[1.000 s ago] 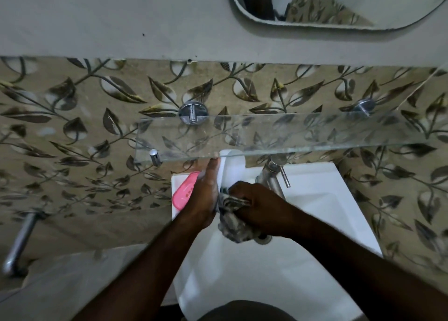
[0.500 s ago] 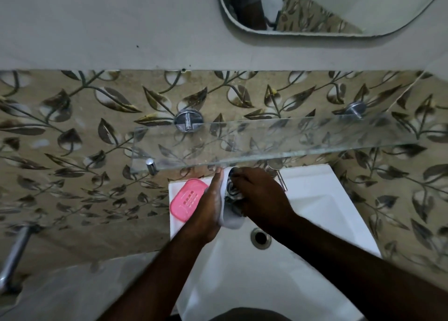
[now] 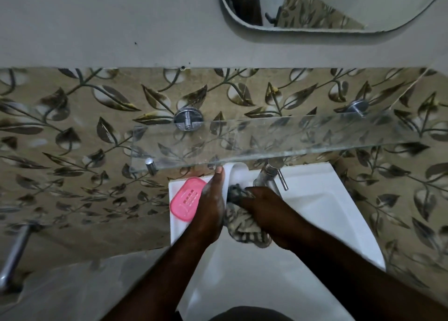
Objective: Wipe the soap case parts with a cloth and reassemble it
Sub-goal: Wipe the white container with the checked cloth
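Now | left hand (image 3: 210, 208) is gripping one white part (image 3: 238, 175) | right hand (image 3: 266, 211) is clutching one cloth (image 3: 244, 233) | one pink part (image 3: 186, 199) is lying at sink's (image 3: 315, 175) back-left corner

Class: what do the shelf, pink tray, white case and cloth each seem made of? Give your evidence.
Shelf: clear glass, since the wall tiles show through it. Pink tray: probably glossy moulded plastic, with neat slots. White case: likely smooth plastic too. Cloth: soft patterned fabric, hanging in limp folds.
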A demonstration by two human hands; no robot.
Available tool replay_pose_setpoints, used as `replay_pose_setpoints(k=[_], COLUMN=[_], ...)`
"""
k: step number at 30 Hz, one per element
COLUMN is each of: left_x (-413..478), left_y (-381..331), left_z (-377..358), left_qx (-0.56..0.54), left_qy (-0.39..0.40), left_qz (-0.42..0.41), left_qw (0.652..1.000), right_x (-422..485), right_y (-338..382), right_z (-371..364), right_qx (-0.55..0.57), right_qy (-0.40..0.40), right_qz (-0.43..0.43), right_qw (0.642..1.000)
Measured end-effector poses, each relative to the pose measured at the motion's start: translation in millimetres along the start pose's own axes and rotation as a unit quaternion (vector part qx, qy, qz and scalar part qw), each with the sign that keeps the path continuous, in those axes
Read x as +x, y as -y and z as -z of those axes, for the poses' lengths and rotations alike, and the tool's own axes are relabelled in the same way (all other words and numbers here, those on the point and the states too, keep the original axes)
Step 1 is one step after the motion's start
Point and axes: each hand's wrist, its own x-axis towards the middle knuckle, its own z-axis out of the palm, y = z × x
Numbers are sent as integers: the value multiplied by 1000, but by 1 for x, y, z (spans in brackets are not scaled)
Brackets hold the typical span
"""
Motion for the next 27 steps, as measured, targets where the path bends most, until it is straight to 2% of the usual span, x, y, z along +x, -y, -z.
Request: replay_pose_setpoints(k=[2, 3, 5, 6, 9, 11, 15, 16, 17, 19, 22, 25, 27], left_x=[6, 7, 4, 3, 3, 4, 7, 6, 5, 2, 4, 13, 10], left_y=[-6, -8, -8, -7, -5, -8, -21, -21, -18, -10, -4, -4, -3], left_z=[0, -1, -3, -3, 2, 5, 8, 7, 7, 5, 0, 0, -1], left_qx=[9, 22, 33, 25, 41, 53, 33, 43, 54, 55, 40, 50, 55], left_qy=[6, 25, 50, 68, 79, 80, 44, 37, 23, -10, -11, -9, -3], left_qz=[11, 10, 20, 29, 35, 29, 1, -11, -24, -37, 9, 59, 78], left_qw=[1000, 999, 998, 997, 995, 995, 998, 998, 998, 998, 999, 997, 995], right_x=[8, 14, 19, 19, 16, 16, 11, 10, 11, 14, 16, 19, 24], right_y=[-2, -3, 3, 6, 6, 2, 2, -2, -7, -15, -16, -11, -3], right_z=[-7, -8, -7, -4, 0, 3, 3, 3, 5, 12, 24, 28, 31], right_qx=[150, 186, 211, 206, 122, 19, -228, -296, -382, -556, -668, -689, -671], right_qy=[-56, -101, -170, -173, -97, -60, 22, 47, 61, 72, 43, -51, -117], right_qz=[23, 42, 84, 100, 137, 154, 189, 200, 224, 260, 297, 384, 404], right_qw=[987, 976, 959, 958, 978, 986, 955, 933, 894, 786, 681, 612, 611])
